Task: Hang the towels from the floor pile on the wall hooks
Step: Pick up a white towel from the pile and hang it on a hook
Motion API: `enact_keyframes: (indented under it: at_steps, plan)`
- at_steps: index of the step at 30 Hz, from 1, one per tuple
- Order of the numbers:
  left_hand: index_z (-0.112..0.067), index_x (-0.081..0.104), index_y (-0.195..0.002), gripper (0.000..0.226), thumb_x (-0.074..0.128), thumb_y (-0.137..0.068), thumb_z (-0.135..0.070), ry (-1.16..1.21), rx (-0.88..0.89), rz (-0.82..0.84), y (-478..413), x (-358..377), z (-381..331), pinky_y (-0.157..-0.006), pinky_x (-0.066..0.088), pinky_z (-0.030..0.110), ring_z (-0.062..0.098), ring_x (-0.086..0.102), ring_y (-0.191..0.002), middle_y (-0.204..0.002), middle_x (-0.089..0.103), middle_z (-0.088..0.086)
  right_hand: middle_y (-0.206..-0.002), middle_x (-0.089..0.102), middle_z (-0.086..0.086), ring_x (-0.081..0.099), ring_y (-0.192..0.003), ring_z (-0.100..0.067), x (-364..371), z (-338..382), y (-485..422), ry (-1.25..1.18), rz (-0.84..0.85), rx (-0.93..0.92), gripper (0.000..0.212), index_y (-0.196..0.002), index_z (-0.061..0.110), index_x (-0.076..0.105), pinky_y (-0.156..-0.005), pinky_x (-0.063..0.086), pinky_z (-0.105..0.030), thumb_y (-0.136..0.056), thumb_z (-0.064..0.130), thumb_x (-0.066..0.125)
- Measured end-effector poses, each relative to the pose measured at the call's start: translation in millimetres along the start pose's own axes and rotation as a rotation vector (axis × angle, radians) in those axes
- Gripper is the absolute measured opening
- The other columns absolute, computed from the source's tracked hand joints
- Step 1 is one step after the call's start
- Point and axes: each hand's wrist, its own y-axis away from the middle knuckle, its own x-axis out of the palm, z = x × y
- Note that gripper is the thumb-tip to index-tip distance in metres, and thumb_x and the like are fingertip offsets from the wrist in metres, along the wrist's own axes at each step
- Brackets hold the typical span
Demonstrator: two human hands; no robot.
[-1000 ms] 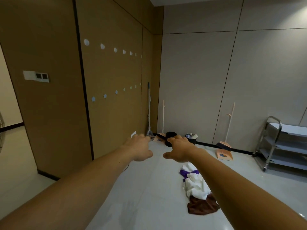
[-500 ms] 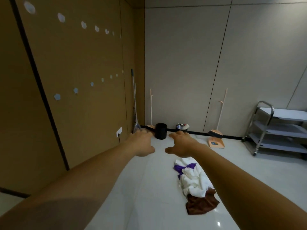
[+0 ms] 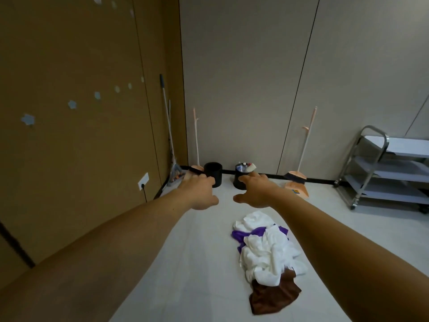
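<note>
Towels (image 3: 267, 254) on floor (image 3: 190, 275), hands (image 3: 201, 191) (image 3: 256, 190) empty.

1. Left hand (image 3: 199, 191) and right hand (image 3: 257, 191) reach forward side by side, palms down, fingers relaxed.
2. Towel pile (image 3: 269, 259) lies on the floor below the right hand.
3. Wall hooks (image 3: 72, 104) sit up left of the left hand.

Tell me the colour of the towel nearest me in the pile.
That towel is dark brown; the head view shows it.

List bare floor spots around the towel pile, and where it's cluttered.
Bare floor lies left of the pile, up to the brown wall, and right of it toward the cart. Crowded along the back wall: mop, bin, trash-filled bin, dustpan.
</note>
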Motion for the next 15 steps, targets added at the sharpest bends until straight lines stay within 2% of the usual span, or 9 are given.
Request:
enact_keyframes:
  at_steps: [9, 15]
  plan:
    - [-0.019, 0.036, -0.143, 0.061, 0.056, -0.088, -0.040, 0.028, 0.035, 0.106, -157.2, 39.0, 20.1, -0.098, 0.045, 0.043, 0.026, 0.044, -0.124, -0.143, 0.041, 0.007, -0.144, 0.040, -0.010, 0.040, -0.127, -0.031, 26.4, -48.9, -130.2, -0.014, 0.083, 0.081, 0.071, -0.146, 0.023, 0.034, -0.099, 0.040, -0.041, -0.088, 0.054, 0.059]
    - [-0.026, 0.037, -0.140, 0.067, 0.060, -0.081, -0.047, 0.038, 0.099, 0.151, -280.8, 72.3, 41.7, -0.083, 0.045, 0.038, 0.026, 0.048, -0.117, -0.139, 0.044, 0.004, -0.151, 0.033, -0.010, 0.034, -0.135, -0.032, 46.1, -70.1, -215.2, -0.043, 0.152, 0.190, 0.072, -0.148, 0.023, 0.030, -0.105, 0.038, -0.045, -0.089, 0.053, 0.058]
